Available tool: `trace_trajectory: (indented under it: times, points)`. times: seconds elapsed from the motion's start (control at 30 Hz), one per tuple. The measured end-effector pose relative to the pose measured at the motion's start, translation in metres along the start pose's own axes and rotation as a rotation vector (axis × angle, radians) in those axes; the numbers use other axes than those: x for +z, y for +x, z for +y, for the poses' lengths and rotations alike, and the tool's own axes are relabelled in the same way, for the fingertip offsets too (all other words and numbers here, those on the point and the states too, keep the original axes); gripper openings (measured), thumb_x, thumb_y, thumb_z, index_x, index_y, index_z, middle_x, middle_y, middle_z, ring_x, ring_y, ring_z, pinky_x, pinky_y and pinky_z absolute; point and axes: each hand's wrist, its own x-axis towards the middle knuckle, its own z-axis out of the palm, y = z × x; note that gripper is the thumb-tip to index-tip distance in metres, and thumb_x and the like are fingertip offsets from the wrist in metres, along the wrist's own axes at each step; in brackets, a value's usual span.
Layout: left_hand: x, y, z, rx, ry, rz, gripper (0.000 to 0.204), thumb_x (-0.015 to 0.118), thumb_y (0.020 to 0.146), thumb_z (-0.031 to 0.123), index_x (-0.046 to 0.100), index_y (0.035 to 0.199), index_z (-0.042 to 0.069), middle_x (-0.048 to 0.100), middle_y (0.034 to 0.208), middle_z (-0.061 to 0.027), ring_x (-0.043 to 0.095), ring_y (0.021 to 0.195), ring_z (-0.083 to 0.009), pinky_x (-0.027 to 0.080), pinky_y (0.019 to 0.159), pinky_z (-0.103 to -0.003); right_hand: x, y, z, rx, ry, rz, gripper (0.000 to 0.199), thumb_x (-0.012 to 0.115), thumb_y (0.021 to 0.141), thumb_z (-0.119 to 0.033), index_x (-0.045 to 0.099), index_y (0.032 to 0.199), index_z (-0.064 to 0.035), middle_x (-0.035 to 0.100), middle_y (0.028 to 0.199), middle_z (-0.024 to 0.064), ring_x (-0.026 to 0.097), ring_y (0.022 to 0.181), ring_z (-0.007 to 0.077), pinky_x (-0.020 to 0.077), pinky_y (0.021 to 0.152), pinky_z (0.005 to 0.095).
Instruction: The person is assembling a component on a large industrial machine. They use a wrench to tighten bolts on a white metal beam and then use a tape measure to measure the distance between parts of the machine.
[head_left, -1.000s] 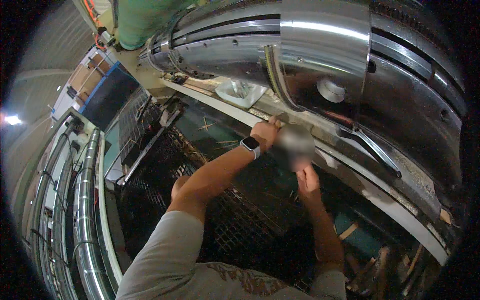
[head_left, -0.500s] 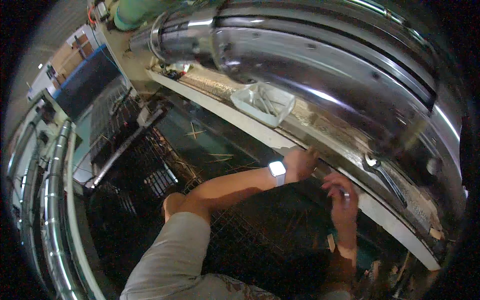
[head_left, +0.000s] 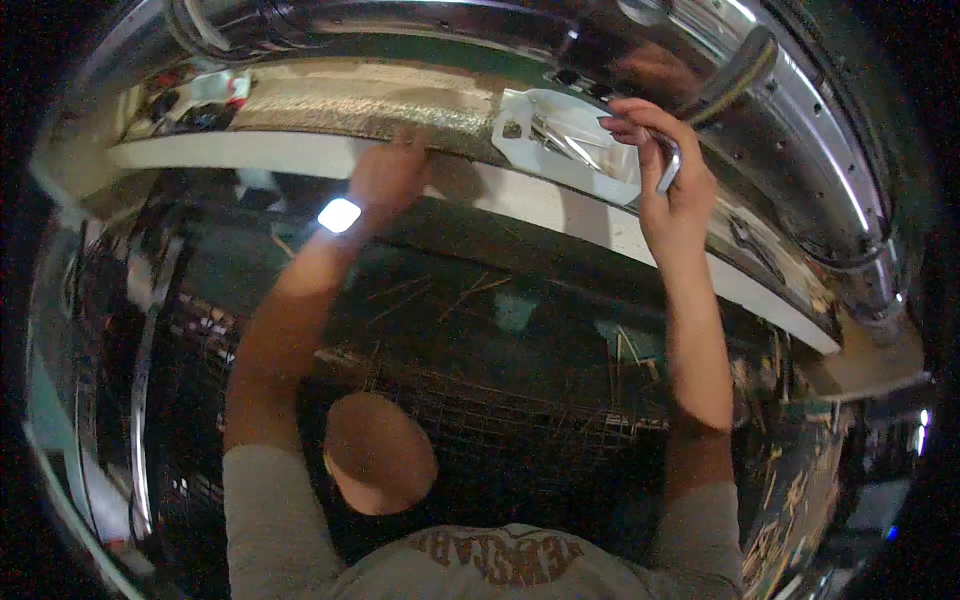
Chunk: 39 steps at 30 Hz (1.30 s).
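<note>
metal tool point(head_left: 671, 168) btwn r thumb/fingers point(head_left: 652, 112), clamped (by tray point(head_left: 540, 165)) | l fingers point(head_left: 405, 150): can't tell

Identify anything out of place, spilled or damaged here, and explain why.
Thin, wood-like strips lie scattered at differing angles below the white ledge; they look like dropped debris. I see no clear spill or damage.
</note>
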Motion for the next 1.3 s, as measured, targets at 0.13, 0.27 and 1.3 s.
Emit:
trace_trajectory:
  times: [0.13, 0.27, 1.3]
  points:
    - [0.008, -0.007, -0.066, 0.056, 0.04, -0.018, 0.043, 0.059, 0.079, 0.027, 0.041, 0.109, 0.004, 0.049, 0.108, -0.0236, 0.059, 0.069, -0.0394, 0.05, 0.056, -0.047, 0.035, -0.001, 0.007, 0.081, -0.182, 0.071, 0.017, 0.042, 0.092, -0.007, 0.047, 0.104, 0.0034, 0.058, 0.102, 0.0152, 0.061, 0.09, 0.0216, 0.0486, 0.08, 0.0318]
    - [0.011, -0.009, -0.057, 0.054, -0.06, 0.038, 0.038, 0.06, 0.078, 0.029, 0.046, 0.101, 0.002, 0.05, 0.099, -0.0195, 0.061, 0.069, -0.0351, 0.051, 0.056, -0.044, 0.044, -0.007, -0.016, 0.033, -0.204, 0.306, 0.015, 0.044, 0.091, -0.005, 0.048, 0.103, 0.0034, 0.059, 0.099, 0.0146, 0.06, 0.088, 0.0198, 0.0485, 0.081, 0.0322]
    - [0.019, -0.008, -0.06, -0.053, -0.1, 0.113, 0.022, 0.047, 0.078, 0.013, 0.054, 0.098, 0.007, 0.053, 0.093, -0.0167, 0.061, 0.072, -0.0334, 0.049, 0.062, -0.044, 0.059, 0.003, -0.003, 0.024, 0.023, 0.372, 0.02, 0.044, 0.091, -0.007, 0.047, 0.106, 0.0053, 0.055, 0.103, 0.0167, 0.062, 0.084, 0.0259, 0.0522, 0.064, 0.0312]
